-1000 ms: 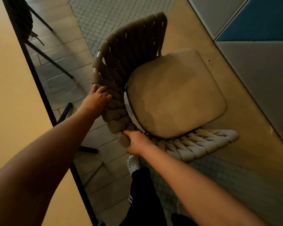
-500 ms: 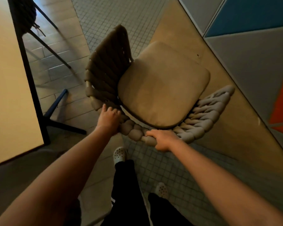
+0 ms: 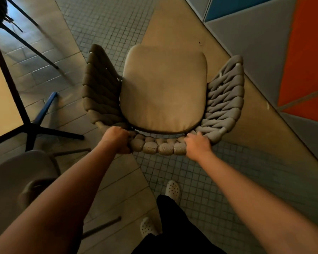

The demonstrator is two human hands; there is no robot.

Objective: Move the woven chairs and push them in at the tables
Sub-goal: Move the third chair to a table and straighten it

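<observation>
A woven chair [image 3: 226, 99] with a tan seat cushion [image 3: 163, 88] stands right in front of me, its braided back rim nearest to me and its seat facing away. My left hand [image 3: 117, 139] grips the left end of that rim. My right hand [image 3: 197, 143] grips the rim's right end, fingers curled over the weave. The chair's legs are hidden under the seat. A pale table top [image 3: 0, 99] with a dark edge lies at the left.
The table's dark cross base [image 3: 37, 128] spreads over the floor left of the chair. A grey round seat [image 3: 17, 176] on thin legs is at the lower left. A panelled wall [image 3: 264, 48] in grey, blue and orange runs along the right. My feet [image 3: 172, 189] stand behind the chair.
The chair has turned so its back rim faces me squarely and has moved off the table's edge. Both hands have slid apart along the rim. The grey seat has come into view.
</observation>
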